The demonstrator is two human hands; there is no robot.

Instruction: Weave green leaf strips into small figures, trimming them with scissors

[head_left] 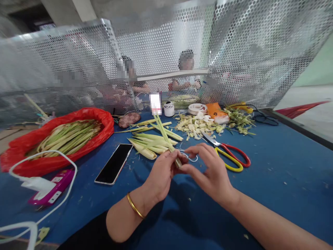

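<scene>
My left hand (161, 175), a gold bangle at its wrist, is closed round the lower end of a small bundle of pale green leaf strips (162, 130) that slants up and away from me. My right hand (208, 170) meets it at the bundle's base, fingers pinched there, with a thin white thread (191, 159) looping beside them. Both hands hover just above the blue table (273, 173). More folded green strips (149, 142) lie on the table just behind the hands.
Red-and-yellow scissors (229, 154) lie right of my hands. A black phone (114, 163) lies to the left, a red bag of strips (59, 139) beyond it, and a pink device with white cable (49, 191). Cuttings (200, 125), thread spool (169, 108), tape roll (197, 108). People sit behind perforated metal screens (161, 52).
</scene>
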